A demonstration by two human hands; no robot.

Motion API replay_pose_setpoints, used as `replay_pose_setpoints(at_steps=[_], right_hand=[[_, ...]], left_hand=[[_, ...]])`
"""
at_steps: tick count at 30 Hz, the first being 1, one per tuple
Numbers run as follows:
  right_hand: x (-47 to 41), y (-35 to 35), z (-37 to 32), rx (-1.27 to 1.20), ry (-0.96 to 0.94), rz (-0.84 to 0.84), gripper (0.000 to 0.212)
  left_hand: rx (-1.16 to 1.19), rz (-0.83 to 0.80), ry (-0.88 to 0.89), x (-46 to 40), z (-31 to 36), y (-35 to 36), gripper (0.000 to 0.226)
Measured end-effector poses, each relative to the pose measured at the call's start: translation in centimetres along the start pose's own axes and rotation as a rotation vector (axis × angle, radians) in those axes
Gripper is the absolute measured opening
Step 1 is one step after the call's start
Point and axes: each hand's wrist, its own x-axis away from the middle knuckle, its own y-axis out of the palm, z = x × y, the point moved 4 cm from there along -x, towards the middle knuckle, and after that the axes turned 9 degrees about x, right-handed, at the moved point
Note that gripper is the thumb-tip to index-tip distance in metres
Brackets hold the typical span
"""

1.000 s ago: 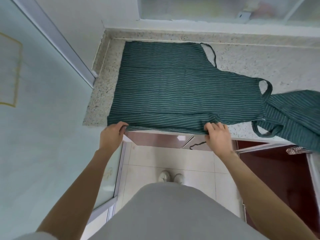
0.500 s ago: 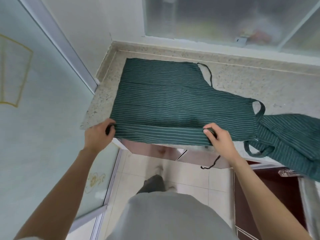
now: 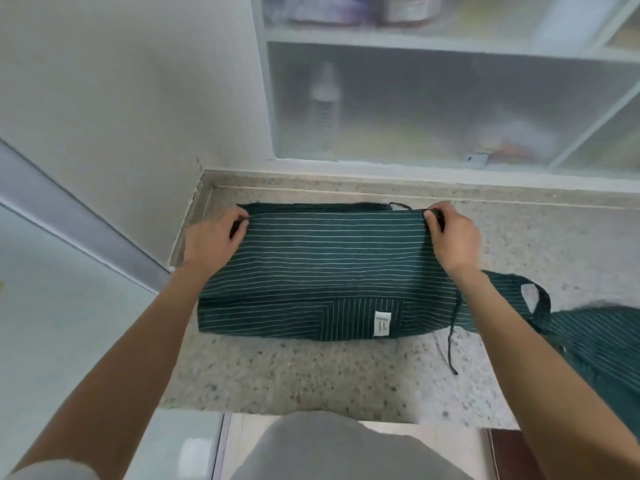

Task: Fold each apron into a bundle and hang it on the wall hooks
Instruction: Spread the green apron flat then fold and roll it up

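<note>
A dark green apron [image 3: 329, 271] with thin white stripes lies folded in half on the speckled stone counter [image 3: 294, 375]. Its near edge now rests on its far edge by the back ledge. My left hand [image 3: 214, 240] pinches the far left corner of the folded layer. My right hand [image 3: 450, 237] pinches the far right corner. A small white label [image 3: 382, 323] shows on a pocket near the fold. A thin tie string [image 3: 450, 337] trails off the right side toward me. A second green striped apron [image 3: 595, 344] lies crumpled at the right, partly under my right forearm.
A white wall [image 3: 121, 98] closes the counter's left end. Frosted sliding panes [image 3: 433, 98] with blurred bottles behind them run along the back. A pale glass door [image 3: 52, 323] stands at the left. No wall hooks are in view.
Both hands lifted the apron's near edge from the counter front and carried it away from me onto the far edge. The apron is now half as deep.
</note>
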Motion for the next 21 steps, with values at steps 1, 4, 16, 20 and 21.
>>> replay_pose_setpoints(at_steps=[1, 4, 16, 20, 21], right_hand=[[-1.8, 0.7, -0.4, 0.013, 0.008, 0.002, 0.027], [-5.4, 3.0, -1.1, 0.053, 0.037, -0.026, 0.026], [-13.7, 17.6, 1.8, 0.081, 0.21, -0.516, 0.027], [-14.1, 19.0, 2.9, 0.169, 0.164, -0.529, 0.028], [-14.3, 19.2, 2.9, 0.199, 0.154, -0.519, 0.029]], left_hand=[[-0.012, -0.015, -0.003, -1.8, -0.8, 0.6, 0.019], [-0.03, -0.094, -0.03, -5.1, -2.4, 2.6, 0.021], [0.026, -0.421, -0.248, -13.3, -8.9, 16.6, 0.023], [0.023, -0.306, -0.207, -13.3, -9.4, 17.6, 0.02], [0.029, -0.272, -0.173, -13.3, -9.5, 17.7, 0.017]])
